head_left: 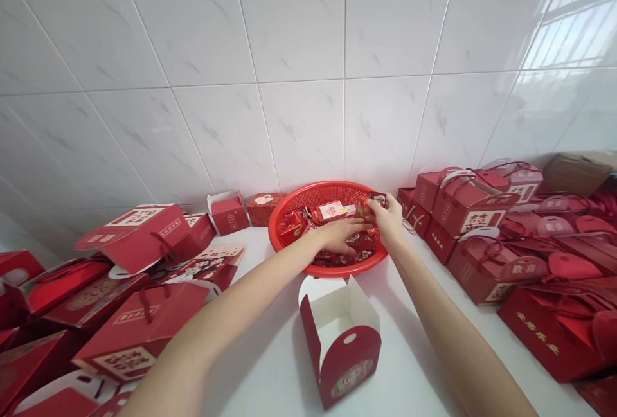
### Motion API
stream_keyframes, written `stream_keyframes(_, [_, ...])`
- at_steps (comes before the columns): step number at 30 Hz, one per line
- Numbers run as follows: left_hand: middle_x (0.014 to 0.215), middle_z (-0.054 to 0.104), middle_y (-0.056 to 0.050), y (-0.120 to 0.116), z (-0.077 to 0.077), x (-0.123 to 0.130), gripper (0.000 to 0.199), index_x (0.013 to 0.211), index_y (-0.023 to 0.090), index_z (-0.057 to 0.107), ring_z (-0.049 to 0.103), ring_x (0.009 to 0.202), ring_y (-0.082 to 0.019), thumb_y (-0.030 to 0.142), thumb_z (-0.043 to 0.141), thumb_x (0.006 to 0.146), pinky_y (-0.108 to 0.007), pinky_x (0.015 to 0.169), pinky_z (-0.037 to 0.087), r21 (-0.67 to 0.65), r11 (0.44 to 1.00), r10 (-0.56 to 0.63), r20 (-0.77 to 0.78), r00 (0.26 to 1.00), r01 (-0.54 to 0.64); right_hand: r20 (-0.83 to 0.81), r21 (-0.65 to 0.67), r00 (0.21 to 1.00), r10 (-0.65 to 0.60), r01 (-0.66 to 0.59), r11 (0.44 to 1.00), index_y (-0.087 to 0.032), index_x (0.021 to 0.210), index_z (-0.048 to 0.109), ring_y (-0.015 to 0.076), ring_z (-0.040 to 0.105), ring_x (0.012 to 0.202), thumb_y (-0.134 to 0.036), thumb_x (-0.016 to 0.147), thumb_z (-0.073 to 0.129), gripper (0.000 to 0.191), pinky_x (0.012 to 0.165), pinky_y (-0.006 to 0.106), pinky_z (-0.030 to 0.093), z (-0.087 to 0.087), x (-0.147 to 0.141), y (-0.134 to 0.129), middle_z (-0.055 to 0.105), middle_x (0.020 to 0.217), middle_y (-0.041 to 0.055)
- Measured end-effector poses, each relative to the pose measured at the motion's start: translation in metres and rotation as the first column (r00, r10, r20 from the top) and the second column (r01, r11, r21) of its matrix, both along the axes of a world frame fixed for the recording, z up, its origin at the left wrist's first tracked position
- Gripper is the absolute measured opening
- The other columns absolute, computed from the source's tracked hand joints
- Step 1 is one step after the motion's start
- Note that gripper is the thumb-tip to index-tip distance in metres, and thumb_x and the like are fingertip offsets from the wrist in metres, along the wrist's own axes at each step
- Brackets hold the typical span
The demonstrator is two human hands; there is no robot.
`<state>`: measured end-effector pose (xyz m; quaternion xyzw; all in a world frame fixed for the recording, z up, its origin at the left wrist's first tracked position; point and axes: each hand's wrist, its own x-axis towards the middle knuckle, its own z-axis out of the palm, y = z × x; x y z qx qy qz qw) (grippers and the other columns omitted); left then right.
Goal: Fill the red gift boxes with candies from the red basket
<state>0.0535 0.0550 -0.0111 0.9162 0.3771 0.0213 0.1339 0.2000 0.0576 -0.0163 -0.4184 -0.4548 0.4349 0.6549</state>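
Bare forearms (443, 317) flank an open box (354, 362) just in front of the red basket (347, 271). Over packets (331, 211) inside the basket, the left hand (339, 237) is loosely bent, its hold unclear; at the basket's right rim, the right hand (389, 218) pinches a dark packet (379, 198).

Hands (340, 237): we've 2, 1 L + 1 R
Basket (319, 196): we see 1
Pkts (330, 211): lots, overlapping; we can't get exact no.
Front box (351, 365): 1
L boxes (139, 327): approx. 10, some part hidden
R boxes (549, 333): we make it 10 min., rest overlap
Carton (576, 171): 1
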Motion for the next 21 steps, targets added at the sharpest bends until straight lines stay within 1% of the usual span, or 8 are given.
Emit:
stream_keyframes(3, [0.148, 0.053, -0.010, -0.001, -0.001, 0.007, 0.056, 0.132, 0.025, 0.062, 0.051, 0.133, -0.032, 0.015, 0.066, 0.077, -0.043, 0.109, 0.040, 0.081, 0.989, -0.125, -0.009, 0.992, 0.125, -0.021, 0.020, 0.999, -0.025, 0.025, 0.999, -0.024, 0.076, 0.047, 0.0128, 0.051, 0.057, -0.043, 0.063, 0.066, 0.030, 0.054, 0.026, 0.045, -0.001, 0.001, 0.001, 0.050, 0.062, -0.0063])
stream_keyframes(5, [0.138, 0.061, -0.007, -0.003, -0.003, 0.013, 0.045, 0.121, 0.027, 0.068, 0.056, 0.124, -0.030, 0.015, 0.064, 0.078, -0.040, 0.108, 0.040, 0.087, 0.973, -0.213, -0.042, 0.976, 0.216, -0.026, 0.028, 0.999, -0.029, 0.029, 0.999, -0.023, 0.077, 0.049, 0.0129, 0.053, 0.060, -0.044, 0.062, 0.067, 0.031, 0.055, 0.026, 0.046, -0.002, 0.001, 0.002, 0.053, 0.065, -0.0052])
stream_keyframes(6, [0.136, 0.063, -0.006, -0.003, -0.005, 0.016, 0.041, 0.117, 0.028, 0.070, 0.058, 0.121, -0.029, 0.016, 0.064, 0.079, -0.039, 0.106, 0.041, 0.072, 0.974, -0.213, -0.058, 0.975, 0.217, -0.028, 0.032, 0.999, -0.029, 0.030, 0.999, -0.023, 0.077, 0.050, 0.0130, 0.053, 0.062, -0.044, 0.061, 0.068, 0.032, 0.057, 0.026, 0.047, -0.003, 0.001, 0.003, 0.054, 0.067, -0.0045])
stream_keyframes(8, [0.132, 0.064, -0.005, -0.003, -0.008, 0.019, 0.031, 0.109, 0.029, 0.072, 0.060, 0.115, -0.030, 0.021, 0.065, 0.080, -0.040, 0.102, 0.043, 0.041, 0.993, -0.111, -0.072, 0.991, 0.114, -0.037, 0.038, 0.999, -0.027, 0.028, 0.999, -0.022, 0.078, 0.052, 0.0131, 0.055, 0.064, -0.044, 0.060, 0.068, 0.033, 0.060, 0.026, 0.048, -0.003, 0.000, 0.004, 0.056, 0.071, -0.0035])
stream_keyframes(11, [0.121, 0.066, -0.009, 0.003, -0.011, 0.015, 0.015, 0.091, 0.023, 0.072, 0.064, 0.104, -0.031, 0.029, 0.069, 0.077, -0.039, 0.091, 0.048, 0.019, 0.996, 0.089, -0.054, 0.995, -0.088, -0.052, 0.038, 0.999, -0.018, 0.020, 0.999, -0.022, 0.078, 0.052, 0.0133, 0.056, 0.064, -0.044, 0.060, 0.068, 0.033, 0.059, 0.026, 0.049, -0.003, 0.000, 0.004, 0.056, 0.071, -0.0033])
stream_keyframes(14, [0.104, 0.068, -0.009, 0.011, -0.011, 0.005, 0.007, 0.075, 0.020, 0.067, 0.066, 0.089, -0.028, 0.016, 0.070, 0.069, -0.035, 0.081, 0.050, -0.001, 0.982, 0.188, -0.012, 0.982, -0.188, -0.053, 0.033, 0.999, -0.001, 0.003, 0.999, -0.022, 0.077, 0.051, 0.0148, 0.058, 0.064, -0.044, 0.061, 0.070, 0.034, 0.056, 0.026, 0.049, -0.002, -0.001, 0.004, 0.057, 0.069, -0.0029])
stream_keyframes(17, [0.095, 0.069, -0.007, 0.019, -0.009, -0.006, 0.024, 0.086, 0.020, 0.066, 0.066, 0.087, -0.026, 0.006, 0.063, 0.066, -0.033, 0.078, 0.050, -0.035, 0.963, 0.271, 0.093, 0.958, -0.269, -0.047, 0.031, 0.999, 0.016, -0.015, 0.999, -0.022, 0.078, 0.053, 0.0157, 0.058, 0.065, -0.046, 0.060, 0.072, 0.035, 0.055, 0.026, 0.049, -0.002, 0.000, 0.004, 0.058, 0.069, -0.0026])
stream_keyframes(21, [0.103, 0.070, -0.007, 0.026, -0.006, -0.018, 0.034, 0.108, 0.018, 0.062, 0.066, 0.094, -0.024, 0.009, 0.056, 0.075, -0.032, 0.082, 0.052, -0.060, 0.924, 0.377, 0.293, 0.878, -0.377, -0.033, 0.022, 0.998, 0.054, -0.053, 0.998, -0.021, 0.076, 0.058, 0.0160, 0.057, 0.065, -0.046, 0.058, 0.073, 0.034, 0.058, 0.028, 0.050, 0.000, 0.000, 0.005, 0.058, 0.066, -0.0026])
